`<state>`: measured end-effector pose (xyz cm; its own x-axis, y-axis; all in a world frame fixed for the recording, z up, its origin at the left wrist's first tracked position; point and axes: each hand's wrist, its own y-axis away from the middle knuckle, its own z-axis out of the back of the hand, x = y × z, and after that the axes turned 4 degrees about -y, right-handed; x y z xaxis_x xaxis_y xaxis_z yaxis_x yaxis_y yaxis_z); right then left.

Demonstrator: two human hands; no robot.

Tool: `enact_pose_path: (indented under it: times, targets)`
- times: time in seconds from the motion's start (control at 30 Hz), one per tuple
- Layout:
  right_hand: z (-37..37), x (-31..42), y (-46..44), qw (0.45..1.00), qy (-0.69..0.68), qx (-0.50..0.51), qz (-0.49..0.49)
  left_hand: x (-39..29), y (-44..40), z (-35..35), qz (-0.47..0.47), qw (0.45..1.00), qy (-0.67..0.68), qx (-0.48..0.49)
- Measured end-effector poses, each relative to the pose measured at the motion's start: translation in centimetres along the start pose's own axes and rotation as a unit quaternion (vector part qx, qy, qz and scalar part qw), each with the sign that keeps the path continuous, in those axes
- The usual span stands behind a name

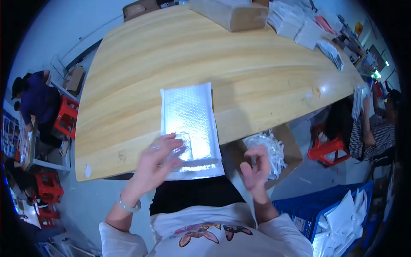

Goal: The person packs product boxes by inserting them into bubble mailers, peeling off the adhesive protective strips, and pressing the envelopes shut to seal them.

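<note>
A silver bubble mailer [188,111] lies flat at the front edge of the table, its flap end toward me. My left hand [156,160] is over the mailer's lower left part, fingers curled. Something small, clear and shiny shows between its fingers and thumb; blur hides what it is. To the right of the mailer, my right hand [257,169] is raised with thumb and fingers apart, holding nothing. Beneath and behind that hand stands an open cardboard box [293,152] with white paper or plastic strips [276,150] in it.
The wooden table [141,60] spreads out ahead. At its far side are a long carton [248,17] and stacked white packets [291,25]. A blue crate [295,203] with white mailers stands low right. People sit left and right near red stools [327,150].
</note>
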<state>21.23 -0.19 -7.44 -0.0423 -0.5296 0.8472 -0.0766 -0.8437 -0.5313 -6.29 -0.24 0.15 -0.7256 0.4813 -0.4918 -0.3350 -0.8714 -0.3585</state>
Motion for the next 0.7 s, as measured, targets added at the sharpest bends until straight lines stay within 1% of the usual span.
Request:
enact_pose_path:
  times: [0.03, 0.07, 0.1, 0.13, 0.2, 0.23, 0.33, 0.37, 0.4, 0.47, 0.53, 0.6, 0.63, 0.7]
  targets:
    - [0.1, 0.7, -1.4, 0.994, 0.063, 0.016, 0.091, 0.1, 1.0, 0.2, 0.143, 0.972, 0.173, -0.064]
    - [-0.3, 1.8, -2.9, 0.987, 0.095, 0.062, 0.115, 0.1, 1.8, 0.1, 0.147, 0.973, 0.169, -0.057]
    - [-0.8, 2.7, -4.4, 0.976, 0.125, 0.107, 0.143, 0.4, 2.6, -0.2, 0.201, 0.97, 0.131, -0.037]
    - [-1.8, 3.4, -5.8, 0.977, 0.121, 0.106, 0.141, 0.8, 3.4, -0.5, 0.254, 0.963, 0.092, -0.019]
    - [-4.3, 4.1, -8.2, 0.946, 0.191, 0.204, 0.166, 1.2, 4.5, -0.9, 0.357, 0.934, 0.019, 0.016]
    - [-5.1, 3.3, -8.8, 0.946, 0.19, 0.206, 0.163, 1.2, 4.6, -0.9, 0.36, 0.933, 0.02, 0.018]
    - [-6.5, -1.4, -9.0, 0.899, 0.262, 0.302, 0.181, 0.4, 3.2, -1.6, 0.376, 0.922, 0.09, -0.018]
    - [-6.8, -1.4, -9.3, 0.878, 0.284, 0.335, 0.191, 0.2, 3.0, -2.0, 0.381, 0.917, 0.114, -0.035]
    - [-6.7, -1.0, -9.2, 0.876, 0.283, 0.342, 0.191, 0.0, 3.1, -2.5, 0.386, 0.914, 0.117, -0.038]
    - [-5.8, 1.5, -8.4, 0.866, 0.311, 0.343, 0.19, 0.0, 3.6, -3.8, 0.383, 0.887, 0.256, -0.041]
    - [-5.5, 3.4, -7.2, 0.855, 0.339, 0.343, 0.188, 0.2, 4.1, -4.6, 0.37, 0.842, 0.389, -0.046]
    - [-6.1, 3.7, -4.9, 0.874, 0.249, 0.349, 0.228, -0.4, 4.4, -4.6, 0.381, 0.81, 0.444, -0.039]
    - [-6.5, 3.4, -4.2, 0.874, 0.251, 0.352, 0.223, -0.5, 4.7, -4.6, 0.384, 0.807, 0.447, -0.036]
    - [-7.4, 2.6, -3.1, 0.869, 0.165, 0.414, 0.214, -0.3, 5.0, -4.5, 0.38, 0.837, 0.387, -0.066]
